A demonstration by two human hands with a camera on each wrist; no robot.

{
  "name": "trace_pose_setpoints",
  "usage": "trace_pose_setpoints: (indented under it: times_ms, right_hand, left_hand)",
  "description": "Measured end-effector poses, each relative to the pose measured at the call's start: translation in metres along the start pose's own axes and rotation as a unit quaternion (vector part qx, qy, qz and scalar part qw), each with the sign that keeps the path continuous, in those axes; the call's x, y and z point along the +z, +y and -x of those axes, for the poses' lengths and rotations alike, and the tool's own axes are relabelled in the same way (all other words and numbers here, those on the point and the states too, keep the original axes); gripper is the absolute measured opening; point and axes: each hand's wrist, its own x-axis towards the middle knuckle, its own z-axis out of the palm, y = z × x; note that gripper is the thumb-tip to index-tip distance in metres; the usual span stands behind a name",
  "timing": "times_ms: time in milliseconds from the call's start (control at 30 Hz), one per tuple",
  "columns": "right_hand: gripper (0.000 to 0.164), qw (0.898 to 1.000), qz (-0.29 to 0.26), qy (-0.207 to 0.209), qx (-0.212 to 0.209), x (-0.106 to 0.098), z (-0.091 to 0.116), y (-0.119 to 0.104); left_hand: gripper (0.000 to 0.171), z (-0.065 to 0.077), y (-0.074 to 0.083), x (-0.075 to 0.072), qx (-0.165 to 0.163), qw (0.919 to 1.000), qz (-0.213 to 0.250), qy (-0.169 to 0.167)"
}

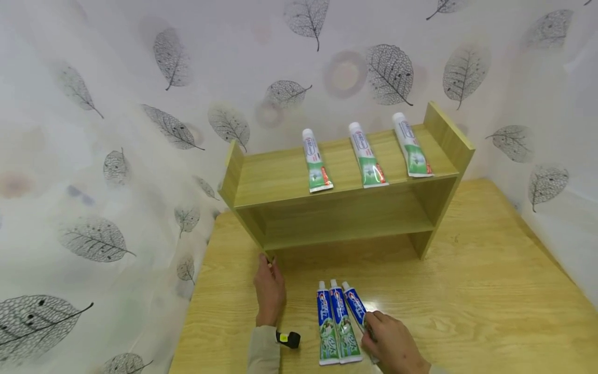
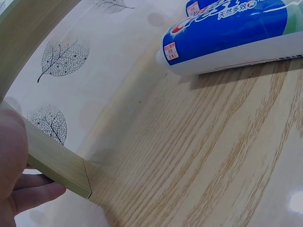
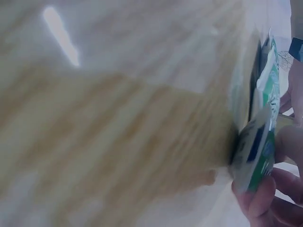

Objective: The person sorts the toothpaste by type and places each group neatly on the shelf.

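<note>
My left hand [image 1: 269, 291] grips the lower front end of the left side panel [image 2: 61, 170] of a small wooden shelf [image 1: 275, 179], with fingers showing behind the panel in the left wrist view. My right hand [image 1: 394, 337] holds a blue and green toothpaste tube [image 1: 356, 306] by its lower part, the white cap pointing toward the shelf. In the right wrist view, fingers and thumb pinch this tube [image 3: 258, 146] close over the table. Left of it, two matching toothpaste tubes [image 1: 328, 327] lie side by side, caps also toward the shelf.
Three white and green toothpaste tubes [image 1: 368, 156] lie spaced apart on the shelf's top board, caps toward the wall. Below is a lower board [image 1: 345, 223]. The shelf stands on a wood-grain table [image 1: 490, 291] against leaf-patterned walls [image 1: 117, 208]. A black wrist device [image 1: 288, 339] sits at the left sleeve.
</note>
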Motion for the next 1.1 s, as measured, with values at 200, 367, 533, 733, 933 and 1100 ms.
trace_pose_setpoints:
  times_ms: [200,367,533,733,933,1100]
  right_hand:
    - [0.028,0.997,-0.003,-0.066,0.04,-0.005,0.002,-0.004]
    - [0.029,0.996,-0.001,-0.071,0.053,-0.004,0.002,-0.006]
    - [0.032,1.0,0.005,-0.021,0.017,0.0,0.002,-0.005]
    - [0.04,0.999,-0.007,0.038,-0.027,0.006,0.002,0.001]
    - [0.046,0.997,-0.023,0.058,-0.035,0.001,0.0,0.005]
    - [0.046,0.995,-0.033,0.082,-0.046,-0.016,-0.007,0.005]
  left_hand:
    - [0.004,0.0,0.0,-0.001,0.005,1.0,-0.001,-0.001]
    - [0.005,-0.001,0.002,-0.002,0.0,1.0,0.001,-0.007]
    - [0.005,0.0,0.002,-0.002,-0.005,0.9999,-0.002,-0.009]
    - [0.005,0.0,0.001,-0.001,-0.01,0.9999,0.002,-0.013]
    - [0.004,0.0,0.001,-0.001,0.002,1.0,0.005,-0.007]
    - [0.004,0.0,0.0,0.0,0.006,1.0,0.004,-0.005]
